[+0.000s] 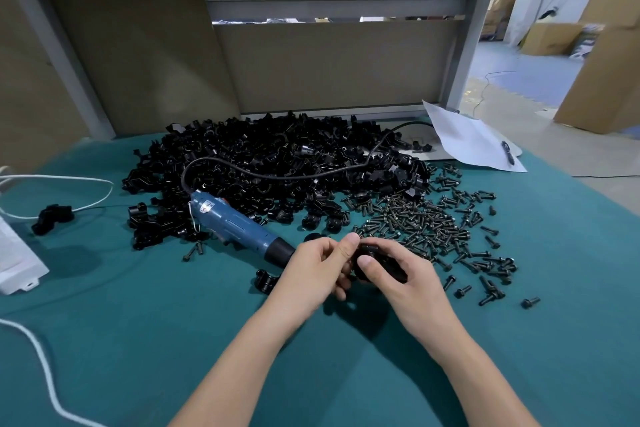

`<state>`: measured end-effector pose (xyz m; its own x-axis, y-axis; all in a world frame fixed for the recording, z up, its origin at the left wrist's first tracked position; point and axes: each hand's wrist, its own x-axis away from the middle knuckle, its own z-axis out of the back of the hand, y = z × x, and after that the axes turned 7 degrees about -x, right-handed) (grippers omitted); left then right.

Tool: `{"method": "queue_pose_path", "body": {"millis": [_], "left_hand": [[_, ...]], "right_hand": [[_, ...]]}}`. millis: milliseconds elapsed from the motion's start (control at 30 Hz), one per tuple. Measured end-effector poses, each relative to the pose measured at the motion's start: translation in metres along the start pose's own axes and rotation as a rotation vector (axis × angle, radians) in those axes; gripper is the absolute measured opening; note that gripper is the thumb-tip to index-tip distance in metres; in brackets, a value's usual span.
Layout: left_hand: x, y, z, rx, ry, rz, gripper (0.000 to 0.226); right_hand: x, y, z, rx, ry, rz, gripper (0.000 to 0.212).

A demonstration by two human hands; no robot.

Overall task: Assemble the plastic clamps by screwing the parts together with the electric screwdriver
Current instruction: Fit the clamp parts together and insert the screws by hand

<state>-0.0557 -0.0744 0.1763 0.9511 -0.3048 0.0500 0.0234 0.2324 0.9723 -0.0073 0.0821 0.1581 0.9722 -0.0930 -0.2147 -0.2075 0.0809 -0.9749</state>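
Observation:
Both hands meet over the green table cover, just in front of the screw pile. My right hand (pixel 398 274) grips a black plastic clamp part (pixel 388 262), thumb on top. My left hand (pixel 320 267) pinches the same clamp from the left with thumb and fingers. The blue electric screwdriver (pixel 239 227) lies on the cloth to the left of my left hand, its black nose pointing at that hand. A big heap of black clamp parts (pixel 277 163) fills the back of the table. Loose black screws (pixel 436 225) are spread to the right.
One clamp piece (pixel 265 281) lies beside my left wrist, another clamp (pixel 52 217) at far left. A white box (pixel 17 253) and white cable (pixel 41 371) sit at the left edge. A white sheet of paper (pixel 464 139) lies back right. The screwdriver's black cord (pixel 277 175) crosses the heap.

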Motion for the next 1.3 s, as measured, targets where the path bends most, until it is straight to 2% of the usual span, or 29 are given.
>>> {"method": "queue_pose_path", "body": {"millis": [167,333,433,533,567,667,767,867,933,1100,1233,1300], "left_hand": [[0.002,0.002,0.006,-0.035,-0.023,-0.027,0.03],[0.002,0.003,0.003,-0.033,-0.001,-0.072,0.004],[0.001,0.003,0.003,0.087,-0.043,-0.057,0.006],[0.001,0.004,0.003,0.169,-0.036,-0.059,0.011],[0.0,0.002,0.002,0.1,0.014,-0.086,0.012],[-0.005,0.001,0.001,-0.298,0.161,-0.164,0.007],[-0.024,0.009,-0.01,-0.623,0.121,-0.198,0.012],[-0.055,0.02,-0.031,-0.914,0.099,-0.318,0.025],[-0.074,0.026,-0.044,-1.078,0.062,-0.342,0.026],[-0.103,0.038,-0.065,-1.445,-0.058,-0.251,0.031],[-0.105,0.052,-0.071,-1.533,-0.118,-0.238,0.034],[-0.101,0.057,-0.066,-1.428,-0.101,-0.28,0.032]], "right_hand": [[0.001,-0.002,0.001,0.016,-0.02,-0.01,0.018],[-0.001,-0.004,0.0,-0.039,-0.009,-0.041,0.017],[-0.002,-0.004,0.002,-0.081,-0.009,-0.045,0.019],[-0.005,-0.003,0.003,-0.263,0.066,-0.06,0.023],[-0.008,-0.004,0.006,-0.371,0.123,-0.067,0.025],[-0.016,-0.008,0.019,-0.769,0.324,-0.078,0.034],[-0.018,-0.012,0.033,-1.095,0.446,-0.1,0.042],[-0.015,-0.015,0.039,-1.315,0.465,-0.097,0.042],[-0.013,-0.016,0.039,-1.388,0.475,-0.099,0.042],[-0.012,-0.013,0.042,-1.433,0.483,-0.121,0.044],[-0.015,-0.01,0.04,-1.364,0.453,-0.145,0.041],[-0.015,-0.009,0.039,-1.305,0.413,-0.167,0.039]]}}
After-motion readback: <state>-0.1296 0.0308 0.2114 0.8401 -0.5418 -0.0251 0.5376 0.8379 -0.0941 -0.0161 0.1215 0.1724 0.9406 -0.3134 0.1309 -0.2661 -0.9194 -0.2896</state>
